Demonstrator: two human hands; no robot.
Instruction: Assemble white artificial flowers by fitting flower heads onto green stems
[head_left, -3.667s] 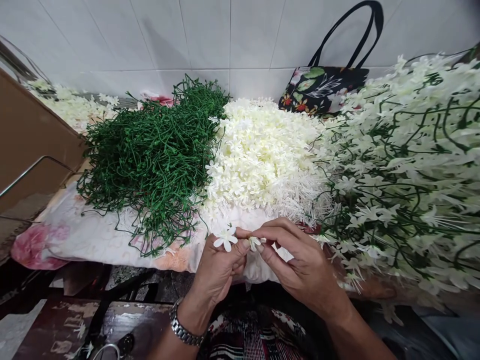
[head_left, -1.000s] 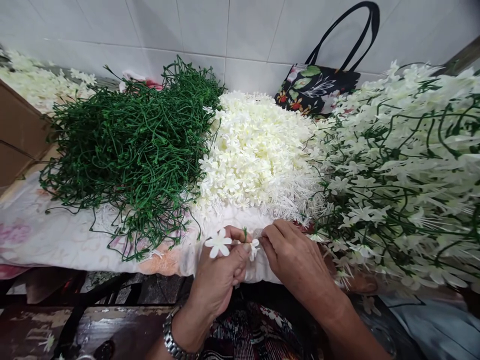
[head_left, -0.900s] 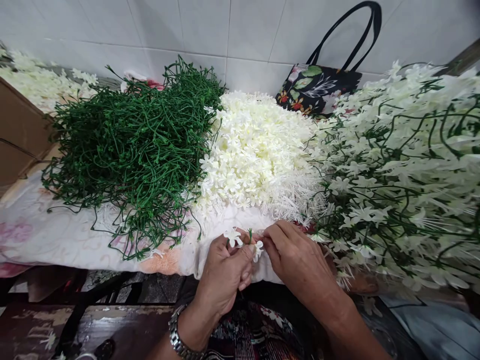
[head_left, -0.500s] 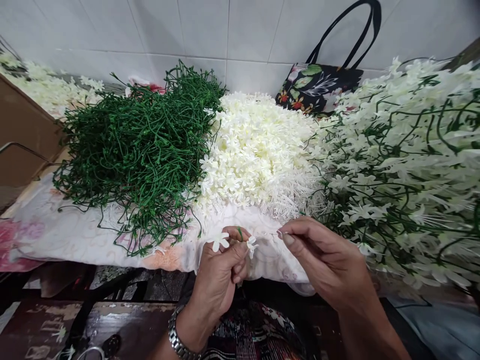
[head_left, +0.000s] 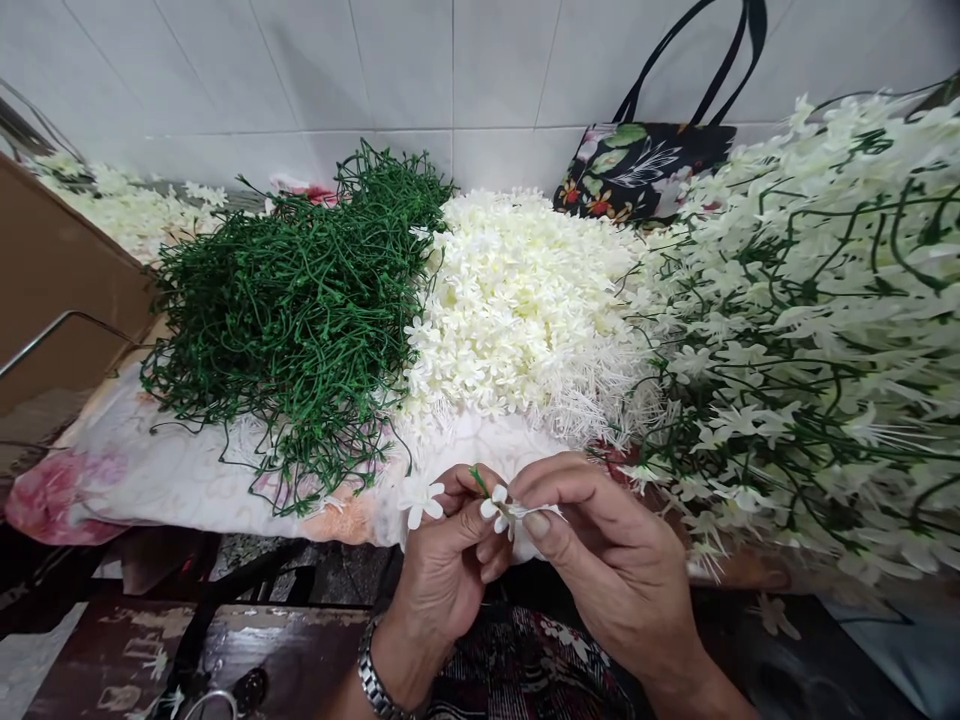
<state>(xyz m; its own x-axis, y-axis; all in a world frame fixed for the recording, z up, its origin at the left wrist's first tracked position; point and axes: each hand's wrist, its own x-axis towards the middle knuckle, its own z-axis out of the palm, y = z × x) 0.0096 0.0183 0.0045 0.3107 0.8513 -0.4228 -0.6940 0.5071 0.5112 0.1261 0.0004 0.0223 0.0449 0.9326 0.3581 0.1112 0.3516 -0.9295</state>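
My left hand is closed around a thin green stem that carries a white artificial flower on its left side. My right hand pinches a small white flower piece right against the stem's tip, thumb and forefinger pressed together. Both hands meet just in front of the cloth-covered table edge. Behind them lie a tangled heap of green stems and a heap of loose white flowers.
A big mass of finished white-flowered green sprays fills the right side. A black floral bag leans on the tiled wall. A brown cardboard box stands at left. The floral cloth covers the table.
My right hand, which had drawn away to the right half a second ago with a white piece, has come back to the stem in my left hand. The camera view shifted slightly.
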